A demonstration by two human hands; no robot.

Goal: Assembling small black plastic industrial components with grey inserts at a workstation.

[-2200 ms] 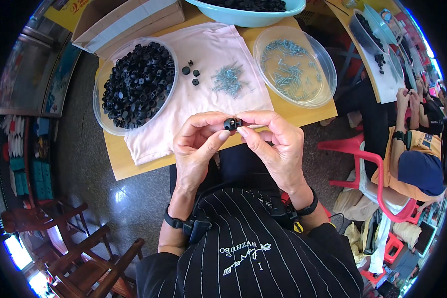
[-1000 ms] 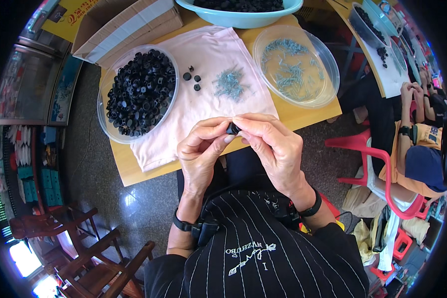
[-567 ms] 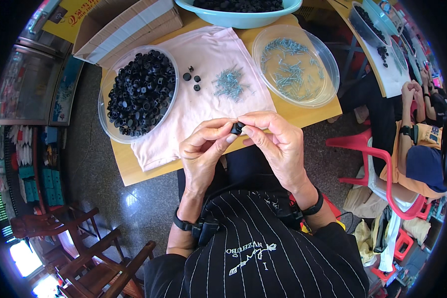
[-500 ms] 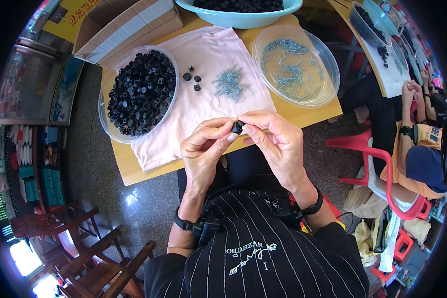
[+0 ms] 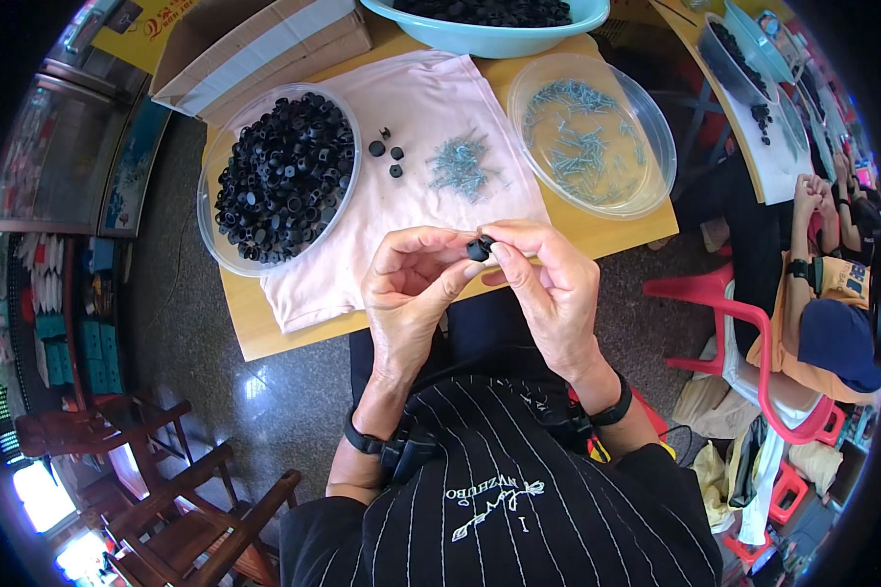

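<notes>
Between the fingertips of both my hands is a small round black plastic cap point(image 5: 480, 248), held above the table's near edge. My left hand point(image 5: 413, 277) pinches it from the left with thumb and forefinger. From the other side, my right hand point(image 5: 548, 272) grips it the same way; whether a screw is in these fingers cannot be made out. Beyond them, a pile of thin silvery screws point(image 5: 460, 166) lies on a pink cloth point(image 5: 401, 235). Several loose black caps point(image 5: 395, 154) sit left of that pile. A clear round tub point(image 5: 208, 242) heaped with black caps stands at the left.
Another clear tub point(image 5: 668, 161) with scattered screws stands on the right of the wooden table point(image 5: 264, 333). At the back are a cardboard box point(image 5: 264, 59) and a light blue basin point(image 5: 489, 37) of black parts. A red chair point(image 5: 754, 308) and a seated person point(image 5: 837, 323) are at the right.
Both hands have shifted slightly right with the cap, which has turned a little between the fingers. The table scene has shifted slightly in view.
</notes>
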